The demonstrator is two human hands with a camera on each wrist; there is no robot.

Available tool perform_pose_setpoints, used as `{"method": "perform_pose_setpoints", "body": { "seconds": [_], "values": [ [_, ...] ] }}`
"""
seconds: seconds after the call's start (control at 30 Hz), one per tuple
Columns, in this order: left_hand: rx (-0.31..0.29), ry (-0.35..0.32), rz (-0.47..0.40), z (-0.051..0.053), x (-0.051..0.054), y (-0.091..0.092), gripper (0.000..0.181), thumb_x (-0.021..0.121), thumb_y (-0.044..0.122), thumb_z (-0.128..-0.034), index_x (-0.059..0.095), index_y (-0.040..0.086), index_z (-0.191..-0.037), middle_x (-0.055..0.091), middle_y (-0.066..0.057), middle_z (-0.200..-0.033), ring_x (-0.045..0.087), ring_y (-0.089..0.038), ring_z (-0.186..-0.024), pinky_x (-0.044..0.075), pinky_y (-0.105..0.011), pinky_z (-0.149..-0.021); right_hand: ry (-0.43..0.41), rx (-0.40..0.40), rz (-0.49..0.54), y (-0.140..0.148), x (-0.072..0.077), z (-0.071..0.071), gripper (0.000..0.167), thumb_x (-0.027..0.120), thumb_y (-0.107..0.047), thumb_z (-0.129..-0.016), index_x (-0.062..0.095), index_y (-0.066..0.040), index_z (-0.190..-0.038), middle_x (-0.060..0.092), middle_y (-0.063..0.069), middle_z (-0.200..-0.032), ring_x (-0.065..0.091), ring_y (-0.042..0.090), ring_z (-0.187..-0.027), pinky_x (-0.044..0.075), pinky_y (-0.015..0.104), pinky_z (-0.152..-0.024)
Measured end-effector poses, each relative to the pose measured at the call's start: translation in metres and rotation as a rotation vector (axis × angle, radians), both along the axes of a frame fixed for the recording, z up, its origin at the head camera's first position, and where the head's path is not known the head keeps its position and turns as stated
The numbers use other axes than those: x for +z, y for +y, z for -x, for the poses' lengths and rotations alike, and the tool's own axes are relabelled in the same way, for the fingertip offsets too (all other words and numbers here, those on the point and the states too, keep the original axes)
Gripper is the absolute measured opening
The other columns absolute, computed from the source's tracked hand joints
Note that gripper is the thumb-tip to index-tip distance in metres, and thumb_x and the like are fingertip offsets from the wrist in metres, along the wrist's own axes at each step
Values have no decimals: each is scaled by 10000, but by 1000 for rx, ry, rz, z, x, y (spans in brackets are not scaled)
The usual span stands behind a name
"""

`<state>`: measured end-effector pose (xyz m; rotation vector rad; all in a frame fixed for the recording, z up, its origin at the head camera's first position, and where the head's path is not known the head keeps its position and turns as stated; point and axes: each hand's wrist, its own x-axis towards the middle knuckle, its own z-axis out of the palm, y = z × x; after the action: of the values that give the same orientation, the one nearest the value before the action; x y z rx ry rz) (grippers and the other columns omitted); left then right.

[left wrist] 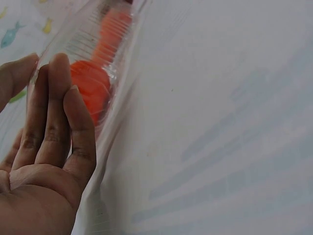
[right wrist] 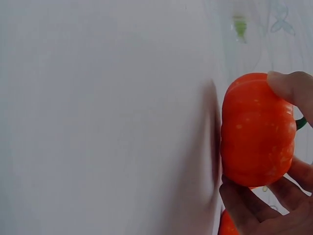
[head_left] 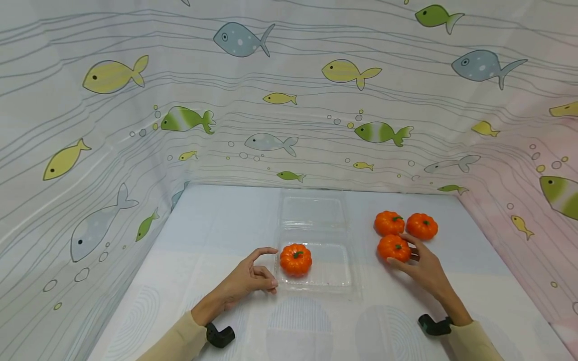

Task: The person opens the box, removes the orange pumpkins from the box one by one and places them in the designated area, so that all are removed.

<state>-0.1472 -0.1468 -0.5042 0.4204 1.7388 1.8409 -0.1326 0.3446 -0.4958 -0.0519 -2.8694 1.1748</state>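
My right hand grips a small orange toy pumpkin with a green stem, thumb on one side and fingers on the other. In the right wrist view that pumpkin sits close against the white surface. My left hand is at the left edge of a clear plastic clamshell box, its fingertips at the rim and its fingers loosely extended. Inside the box's near half, on the left, lies another toy pumpkin. Through the plastic in the left wrist view, orange shows beside the fingers.
Two more toy pumpkins, one on the left and one on the right, lie just beyond my right hand. The box's lid lies folded back, away from me. A fish-patterned curtain encloses the white table.
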Motion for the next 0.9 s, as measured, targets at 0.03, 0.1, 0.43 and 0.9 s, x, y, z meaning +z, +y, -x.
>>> {"method": "perform_pose_setpoints", "body": {
  "seconds": [0.03,0.1,0.43,0.9],
  "values": [
    [1,0,-1,0,0,0,831,796,63,-903,319,177,-1574,727,-168,-933,735,-313,-844,590,-433,-847,-5,-3,0,1,-1,0,919,791,-510,-885,364,-58,-1563,431,318,-1499,539,511,-1247,478,639,-993],
    [2,-1,-1,0,0,0,829,797,62,-902,322,180,-1572,727,-166,-930,734,-309,-841,590,-431,-846,-17,-10,2,2,-2,0,926,786,-517,-887,356,-59,-1567,424,320,-1501,528,515,-1257,473,643,-997],
    [3,-1,-4,0,0,0,834,797,58,-900,320,179,-1573,725,-165,-929,733,-307,-839,589,-427,-844,-20,-3,-11,8,-6,1,927,782,-509,-895,345,-54,-1573,437,326,-1484,522,509,-1260,477,629,-1002],
    [2,5,8,0,0,0,840,801,80,-903,314,173,-1581,728,-162,-935,736,-306,-847,590,-422,-843,-56,36,-12,10,4,1,974,747,-528,-916,292,-7,-1601,316,285,-1604,432,462,-1361,442,607,-1051]
  ]
}}
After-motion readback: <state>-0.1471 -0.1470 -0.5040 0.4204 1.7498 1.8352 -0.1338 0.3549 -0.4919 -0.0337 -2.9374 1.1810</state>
